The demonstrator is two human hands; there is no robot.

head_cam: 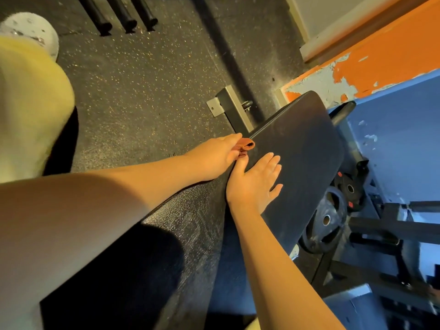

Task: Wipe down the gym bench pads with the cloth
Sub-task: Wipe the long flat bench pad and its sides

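A dark bench pad [297, 148] slopes above a black speckled rubber floor [142, 91]. A right hand [254, 179] lies flat on the pad near its left edge, fingers straight. At that edge a left hand [214, 156] pinches a small rust-coloured cloth [244, 146]. Beyond the pad's far left corner, a metal foot [228, 106] rests on the floor.

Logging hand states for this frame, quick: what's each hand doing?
Left hand: grips the cloth at the bench pad edge.
Right hand: open, flat on the bench pad.

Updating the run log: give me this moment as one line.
left hand: grips cloth at pad edge | right hand: flat on pad
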